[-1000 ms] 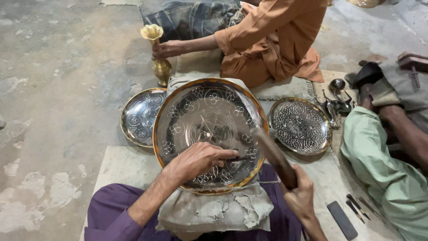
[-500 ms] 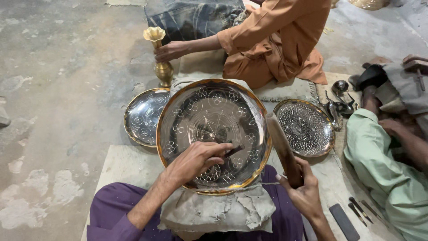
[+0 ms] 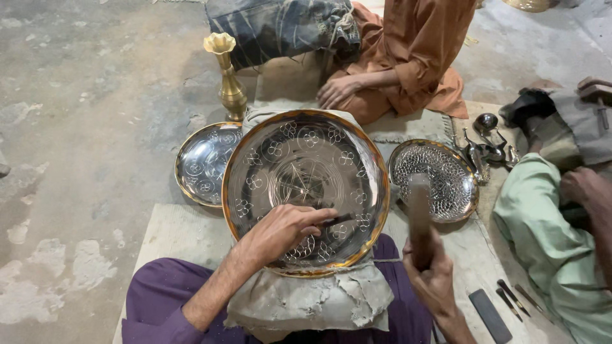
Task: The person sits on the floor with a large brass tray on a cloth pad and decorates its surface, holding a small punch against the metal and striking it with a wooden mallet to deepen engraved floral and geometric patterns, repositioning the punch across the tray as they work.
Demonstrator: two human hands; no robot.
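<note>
The right hand (image 3: 433,274) has swung its wooden-handled hammer (image 3: 419,213) upright beside the large round engraved metal tray with brass rim (image 3: 306,191), which rests on a grey cloth-wrapped cushion (image 3: 306,306) in the lap. The left hand (image 3: 280,232) pinches a thin dark chisel (image 3: 335,221) against it.

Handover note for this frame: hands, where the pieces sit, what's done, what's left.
Left hand: grip on a thin dark chisel, tip against the large round engraved metal tray.
Right hand: holds a wooden-handled hammer raised beside the tray.
Tray rests tilted on a grey cloth-wrapped cushion in the lap.
Done: flower motifs around the ring, star at centre.
Left: cannot tell which part of the pattern is unfinished near the chisel.
Nearby: smaller engraved plate, dotted plate, brass vase.
</note>
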